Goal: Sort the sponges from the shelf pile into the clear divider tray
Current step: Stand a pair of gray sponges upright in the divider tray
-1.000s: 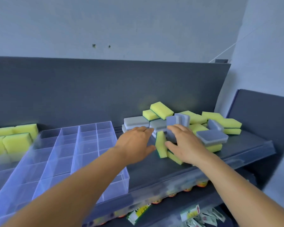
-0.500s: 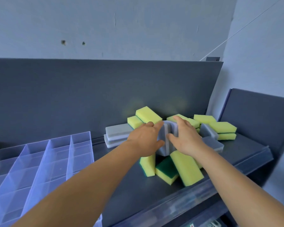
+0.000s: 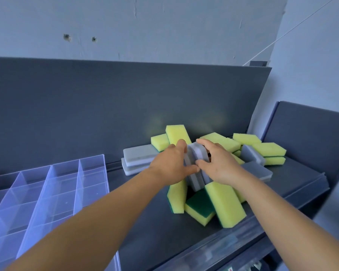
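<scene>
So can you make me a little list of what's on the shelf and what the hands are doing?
left hand: holds the upright grey sponges from the left
right hand: holds the same sponges from the right
yellow sponges: lying around the hands, some tipped on edge, one green side up
flat grey sponges: two stacked, left of the pile
divider tray: clear, at the left; no sponges in the compartments in view

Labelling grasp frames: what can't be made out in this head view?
- Grip on the upright grey sponges: left hand and right hand cover the contact, so how many they hold is unclear.
- Clear divider tray: cut off by the left and bottom edges.
- Items under the shelf: blurred at the bottom right.
</scene>
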{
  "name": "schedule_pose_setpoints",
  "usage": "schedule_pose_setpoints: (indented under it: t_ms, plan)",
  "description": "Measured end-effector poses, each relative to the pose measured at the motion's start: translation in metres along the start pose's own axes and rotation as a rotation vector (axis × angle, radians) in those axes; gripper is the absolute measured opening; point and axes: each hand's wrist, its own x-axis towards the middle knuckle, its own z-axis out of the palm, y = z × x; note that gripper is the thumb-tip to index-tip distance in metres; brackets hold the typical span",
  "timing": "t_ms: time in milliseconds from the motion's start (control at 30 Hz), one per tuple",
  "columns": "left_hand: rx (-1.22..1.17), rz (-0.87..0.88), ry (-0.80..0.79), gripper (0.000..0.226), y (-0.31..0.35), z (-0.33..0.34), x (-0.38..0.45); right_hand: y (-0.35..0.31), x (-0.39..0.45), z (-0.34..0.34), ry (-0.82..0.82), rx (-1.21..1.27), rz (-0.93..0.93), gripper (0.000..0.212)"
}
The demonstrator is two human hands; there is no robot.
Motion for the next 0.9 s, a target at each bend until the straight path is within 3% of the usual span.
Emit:
schedule_pose_setpoints:
  t_ms: [133,400,567,667,767,900]
  plan:
    - [-0.091,-0.017,0.027,0.067,0.002,0.003,-0.001,-0.002,0.001,0.004,0.015,0.018,-0.032,0.048]
    - [-0.347,-0.023,0.256,0.048,0.009,-0.014,-0.015,-0.02,-0.009,-0.009,0.121,0.163,-0.163,0.036]
    - [-0.345,0.002,0.327,0.042,0.009,-0.036,-0.029,-0.044,-0.019,-0.022,0.007,0.24,-0.194,0.062]
    - [-0.317,0.002,0.33,0.043,0.002,-0.051,-0.048,-0.059,-0.025,-0.025,-0.085,0.239,-0.234,0.067]
    - [-0.29,-0.008,0.326,0.048,-0.011,-0.067,-0.063,-0.075,-0.027,-0.02,-0.111,0.239,-0.294,0.065]
    - [-0.191,-0.049,0.329,0.078,-0.037,-0.093,-0.088,-0.104,-0.028,0.0,-0.137,0.291,-0.386,0.062]
